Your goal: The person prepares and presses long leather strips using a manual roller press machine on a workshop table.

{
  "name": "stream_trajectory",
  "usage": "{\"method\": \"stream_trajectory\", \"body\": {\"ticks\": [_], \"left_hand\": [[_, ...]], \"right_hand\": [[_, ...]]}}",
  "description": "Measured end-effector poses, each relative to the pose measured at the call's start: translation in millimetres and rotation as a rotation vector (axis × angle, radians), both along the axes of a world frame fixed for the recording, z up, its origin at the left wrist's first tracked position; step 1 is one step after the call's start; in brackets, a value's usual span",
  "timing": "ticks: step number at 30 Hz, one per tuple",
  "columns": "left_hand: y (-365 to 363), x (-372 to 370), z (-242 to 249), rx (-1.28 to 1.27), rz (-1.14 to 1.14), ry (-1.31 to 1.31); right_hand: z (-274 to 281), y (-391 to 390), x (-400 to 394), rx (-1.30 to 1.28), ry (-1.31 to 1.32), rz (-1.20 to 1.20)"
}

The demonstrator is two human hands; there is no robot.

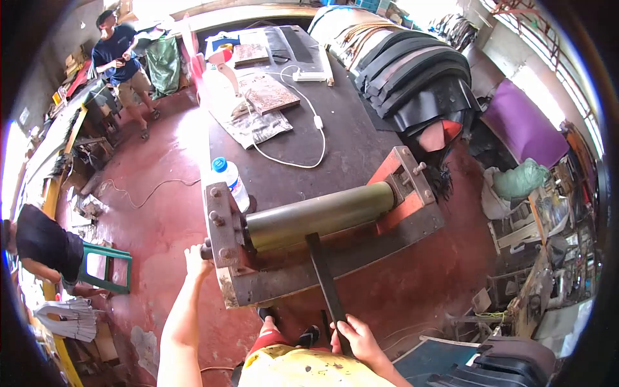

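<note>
With fingers (335, 342) of the right hand (363, 342) closed round the near end of a dark flat strip (329, 284) at lower centre. At left of centre, with the left hand (195, 263) on the knob (206, 250) of the roller stand (222, 213); clasped or merely resting, cannot tell. Running from the right-hand grip up to the metal roller (319, 216) at centre; nipped beneath or just lying against it, hard to make out. Judging by the pose, probably at the point of presenting the strip to the roller; calls for holding it straight, steady and square. Farther off, behind the roller's left end, note a capped bottle (231, 182); higher, a white cord (322, 143) on the bench (348, 148); at upper right, stacked dark sheets (416, 74); at upper left, a standing person (122, 58).
</note>
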State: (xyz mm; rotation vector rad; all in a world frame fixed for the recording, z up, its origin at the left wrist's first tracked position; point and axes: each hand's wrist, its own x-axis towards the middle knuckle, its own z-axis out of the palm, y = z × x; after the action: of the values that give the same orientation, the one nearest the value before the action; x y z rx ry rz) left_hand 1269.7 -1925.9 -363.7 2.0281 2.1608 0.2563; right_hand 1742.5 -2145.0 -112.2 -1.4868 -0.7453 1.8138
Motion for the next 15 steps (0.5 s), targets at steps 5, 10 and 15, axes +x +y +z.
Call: {"method": "stream_trajectory", "body": {"ticks": [5, 10, 15], "left_hand": [[-115, 39, 52, -0.161, -0.043, 0.139], [-209, 75, 225, -0.307, -0.041, 0.039], [-189, 63, 371, 0.012, 0.023, 0.117]], "right_hand": [[-23, 18, 2, 0.159, 0.04, 0.016], [-22, 44, -6, 0.218, 0.073, 0.01], [-13, 72, -15, 0.243, 0.04, 0.014]]}}
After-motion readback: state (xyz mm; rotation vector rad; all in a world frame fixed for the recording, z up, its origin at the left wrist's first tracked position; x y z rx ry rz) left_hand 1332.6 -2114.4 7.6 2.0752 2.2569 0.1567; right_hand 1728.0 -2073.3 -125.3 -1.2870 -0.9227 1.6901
